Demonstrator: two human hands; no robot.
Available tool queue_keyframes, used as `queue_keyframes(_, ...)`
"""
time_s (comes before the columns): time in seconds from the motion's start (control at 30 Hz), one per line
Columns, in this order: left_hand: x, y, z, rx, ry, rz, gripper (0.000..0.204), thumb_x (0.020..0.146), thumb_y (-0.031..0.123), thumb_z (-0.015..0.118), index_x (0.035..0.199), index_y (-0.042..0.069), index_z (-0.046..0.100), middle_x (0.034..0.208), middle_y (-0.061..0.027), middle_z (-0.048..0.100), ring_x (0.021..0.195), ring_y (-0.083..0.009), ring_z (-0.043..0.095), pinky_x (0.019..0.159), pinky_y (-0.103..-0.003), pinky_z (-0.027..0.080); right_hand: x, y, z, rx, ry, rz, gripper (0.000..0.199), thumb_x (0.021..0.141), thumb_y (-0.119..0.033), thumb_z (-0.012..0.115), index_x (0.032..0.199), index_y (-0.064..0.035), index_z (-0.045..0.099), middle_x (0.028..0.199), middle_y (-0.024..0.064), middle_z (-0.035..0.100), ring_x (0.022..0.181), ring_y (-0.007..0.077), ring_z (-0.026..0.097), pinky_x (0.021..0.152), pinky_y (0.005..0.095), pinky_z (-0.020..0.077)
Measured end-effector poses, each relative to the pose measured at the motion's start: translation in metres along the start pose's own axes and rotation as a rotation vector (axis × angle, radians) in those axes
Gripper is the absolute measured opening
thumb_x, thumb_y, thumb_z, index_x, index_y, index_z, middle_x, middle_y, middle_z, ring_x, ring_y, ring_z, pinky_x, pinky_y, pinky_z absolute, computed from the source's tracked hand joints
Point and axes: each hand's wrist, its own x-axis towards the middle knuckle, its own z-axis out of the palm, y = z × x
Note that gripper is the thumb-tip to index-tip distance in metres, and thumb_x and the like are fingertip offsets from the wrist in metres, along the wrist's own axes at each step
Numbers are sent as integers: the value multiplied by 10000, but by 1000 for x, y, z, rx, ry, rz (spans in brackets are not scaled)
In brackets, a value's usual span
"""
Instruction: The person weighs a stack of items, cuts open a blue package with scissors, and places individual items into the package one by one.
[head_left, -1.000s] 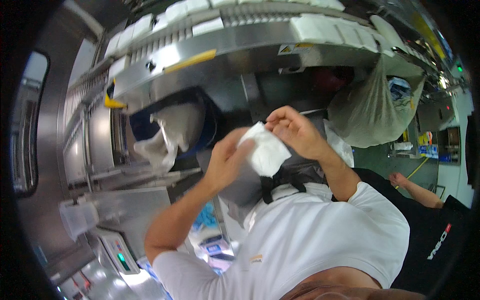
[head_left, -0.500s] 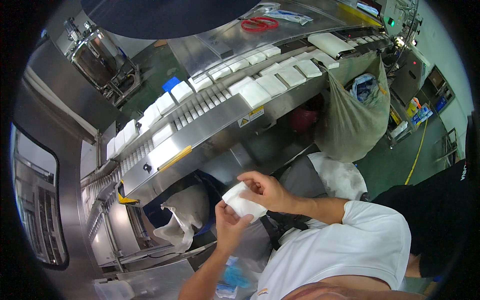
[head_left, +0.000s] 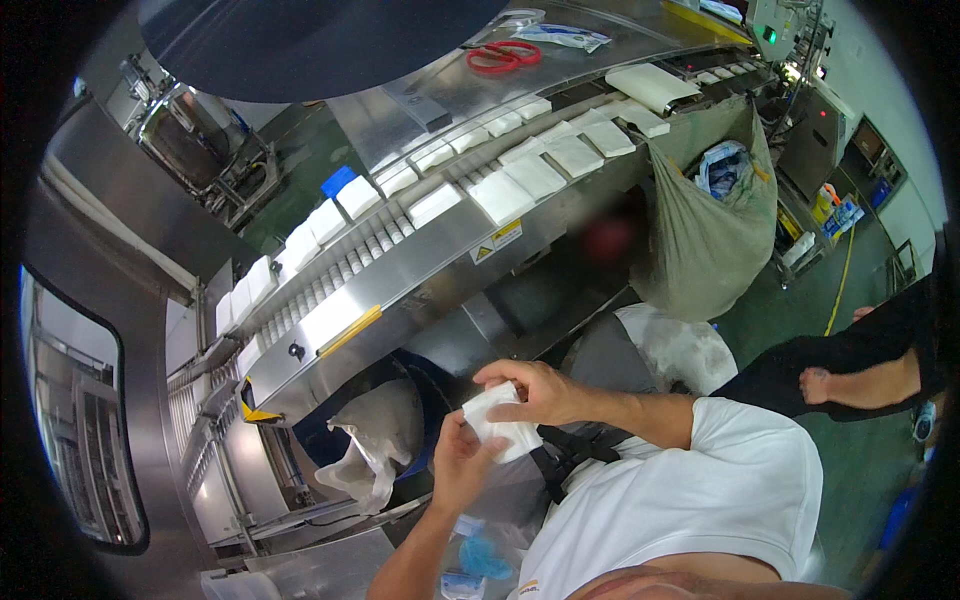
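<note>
Both hands are on one white pad (head_left: 503,422), held up in front of the chest, below the front edge of the steel conveyor (head_left: 420,265). The pad is a flat, soft-looking white rectangle, slightly bent where it's pinched, with no marks I can make out. The right hand (head_left: 535,390) curls over its top edge, fingers closed on it, and the left hand (head_left: 462,462) grips it from below with the thumb on its face. So both hands are clamped on the same piece, nothing loose.

Up on the conveyor there are two rows of matching white pads (head_left: 500,195) running along its length, lying flat. Red scissors (head_left: 503,56) sit on the steel top near its far edge. A grey-green sack (head_left: 712,240) hangs at the conveyor's right end.
</note>
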Motion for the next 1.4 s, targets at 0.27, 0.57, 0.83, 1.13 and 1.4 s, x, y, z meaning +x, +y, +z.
queue_keyframes(0.27, 4, 10, -6, -155, -57, -308, 480, 929, -36, 721, 1343, 35, 489, 1232, -87, 665, 1093, -153, 658, 946, -311, 533, -4, -6, -10, -320, -6, -203, 356, 932, -254, 780, 1164, 6, 703, 1042, 138, 704, 915, 282, 709, 762, 348, 576)
queue_keyframes(0.57, 5, 3, 1, 16, -70, 11, 613, 880, -57, 758, 1425, -6, 481, 1347, -103, 605, 1270, -194, 578, 1101, -363, 452, -3, -8, 1, -345, 211, -179, 317, 947, -207, 753, 1189, -11, 694, 1008, 142, 705, 883, 270, 714, 767, 359, 572)
queue_keyframes(0.83, 2, 7, 2, 27, 9, 16, 668, 837, -36, 812, 1423, -11, 493, 1331, -143, 648, 1248, -186, 610, 1076, -349, 483, 12, -20, -20, -147, -115, 172, 415, 947, -323, 773, 1170, 19, 694, 909, 111, 727, 774, 157, 671, 710, 332, 543)
queue_keyframes(1.13, -6, 10, 7, 59, 39, 176, 684, 893, 107, 828, 1460, 20, 454, 1322, -129, 624, 1194, -194, 632, 1034, -356, 536, 8, -21, -12, -112, 66, 83, 325, 1028, -312, 685, 1016, 12, 701, 808, 31, 696, 732, 70, 611, 634, 273, 486)
queue_keyframes(1.4, 3, 4, -3, -200, 14, 3, 464, 961, 139, 764, 1373, 29, 582, 1225, -76, 673, 1099, -151, 661, 951, -319, 568, 4, -4, -9, -104, 85, 184, 353, 1081, -342, 592, 985, -21, 704, 756, -8, 639, 684, 44, 562, 583, 240, 440)
